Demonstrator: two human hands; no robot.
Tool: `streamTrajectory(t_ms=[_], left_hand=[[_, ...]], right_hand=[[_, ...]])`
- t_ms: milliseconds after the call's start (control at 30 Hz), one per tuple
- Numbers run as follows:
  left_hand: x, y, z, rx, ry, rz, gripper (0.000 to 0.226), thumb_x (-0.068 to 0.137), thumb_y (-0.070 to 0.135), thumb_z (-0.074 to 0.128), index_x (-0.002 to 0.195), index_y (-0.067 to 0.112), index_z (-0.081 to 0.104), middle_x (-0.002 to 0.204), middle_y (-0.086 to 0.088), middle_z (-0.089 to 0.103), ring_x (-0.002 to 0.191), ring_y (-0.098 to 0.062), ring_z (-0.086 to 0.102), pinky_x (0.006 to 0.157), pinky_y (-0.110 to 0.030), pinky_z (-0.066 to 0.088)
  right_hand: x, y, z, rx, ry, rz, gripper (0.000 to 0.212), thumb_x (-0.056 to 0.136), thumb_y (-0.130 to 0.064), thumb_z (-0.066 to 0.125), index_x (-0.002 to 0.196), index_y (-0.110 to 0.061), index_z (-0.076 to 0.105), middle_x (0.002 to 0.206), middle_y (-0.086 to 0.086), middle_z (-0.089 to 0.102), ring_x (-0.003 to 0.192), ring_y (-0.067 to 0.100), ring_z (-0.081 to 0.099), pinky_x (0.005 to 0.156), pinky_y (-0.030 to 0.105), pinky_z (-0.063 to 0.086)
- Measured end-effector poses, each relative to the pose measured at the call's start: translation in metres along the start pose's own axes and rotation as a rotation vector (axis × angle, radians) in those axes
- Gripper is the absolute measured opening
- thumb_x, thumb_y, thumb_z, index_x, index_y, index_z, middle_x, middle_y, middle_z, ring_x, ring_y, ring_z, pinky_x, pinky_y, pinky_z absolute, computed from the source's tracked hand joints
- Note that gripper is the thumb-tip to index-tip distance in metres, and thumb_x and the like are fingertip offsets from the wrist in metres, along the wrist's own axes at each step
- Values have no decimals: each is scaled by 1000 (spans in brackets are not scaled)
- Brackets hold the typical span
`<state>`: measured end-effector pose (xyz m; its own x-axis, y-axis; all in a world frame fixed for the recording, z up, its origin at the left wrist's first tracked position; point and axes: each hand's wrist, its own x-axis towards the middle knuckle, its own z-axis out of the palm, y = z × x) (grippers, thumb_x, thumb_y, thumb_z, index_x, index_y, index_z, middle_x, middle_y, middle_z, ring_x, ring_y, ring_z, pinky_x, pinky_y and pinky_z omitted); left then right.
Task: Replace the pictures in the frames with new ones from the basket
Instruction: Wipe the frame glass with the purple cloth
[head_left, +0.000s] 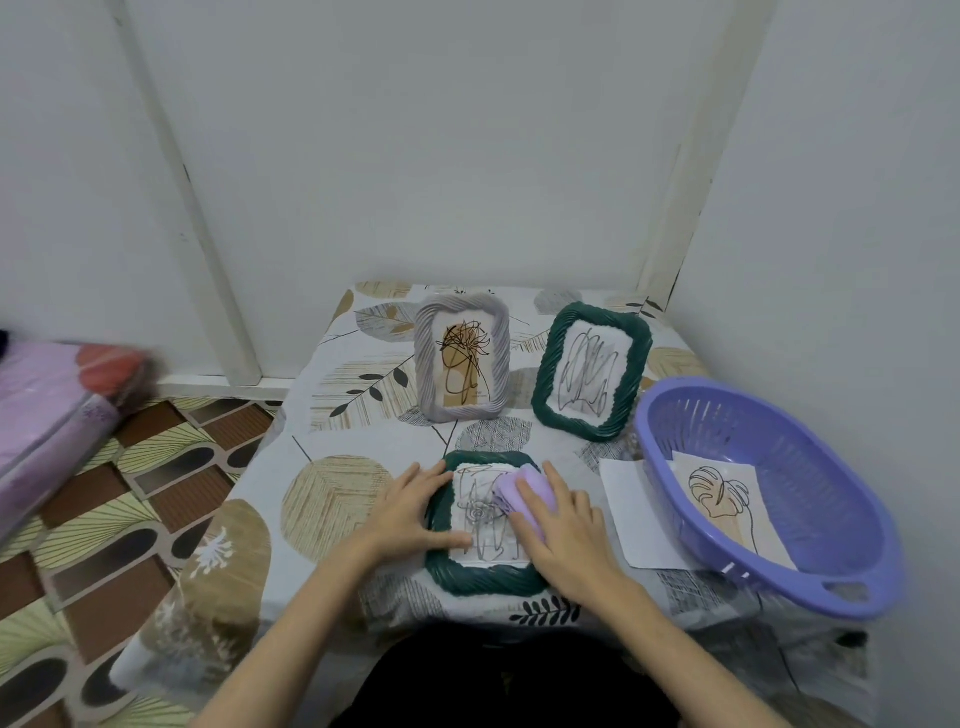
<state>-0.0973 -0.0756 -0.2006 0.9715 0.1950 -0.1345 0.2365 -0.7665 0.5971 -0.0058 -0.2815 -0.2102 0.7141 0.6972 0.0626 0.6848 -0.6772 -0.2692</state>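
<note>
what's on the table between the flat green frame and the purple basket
In the head view, a white sheet of paper lies between the flat green frame and the purple basket; its right edge runs under the basket.

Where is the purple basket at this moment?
In the head view, the purple basket stands on the right side of the table, right of the green frame lying flat under both hands.

leaf-print tablecloth (332, 415), patterned floor mat (104, 519), pink wrapped bundle (47, 415) at left, white walls (467, 130)
</note>
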Motion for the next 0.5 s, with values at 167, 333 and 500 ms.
streamTrajectory(t_ms=[167,333,500], left_hand=[[4,-13,3,115,-54,36,139,30,98,38,148,31,7,155,17,-4,143,-8,-10,115,-38,-9],[3,-15,8,190,2,66,132,38,96,34,148,30,2,156,16,-2,141,-3,-12,114,-37,-14],[1,-19,9,227,30,86,131,40,97,27,148,28,-1,154,19,-4,142,-7,-15,114,-42,-17]], right_hand=[[10,6,1,-68,23,-102,77,79,-60,-2,144,-30,27,154,-3,19,104,24,33,93,35,32],[40,-12,6,-79,42,-126,78,79,-54,-2,142,-22,32,150,3,28,107,25,33,94,37,33],[33,-36,19,-96,129,-314,48,92,-41,24,130,-25,48,131,0,54,85,19,35,72,37,50]])
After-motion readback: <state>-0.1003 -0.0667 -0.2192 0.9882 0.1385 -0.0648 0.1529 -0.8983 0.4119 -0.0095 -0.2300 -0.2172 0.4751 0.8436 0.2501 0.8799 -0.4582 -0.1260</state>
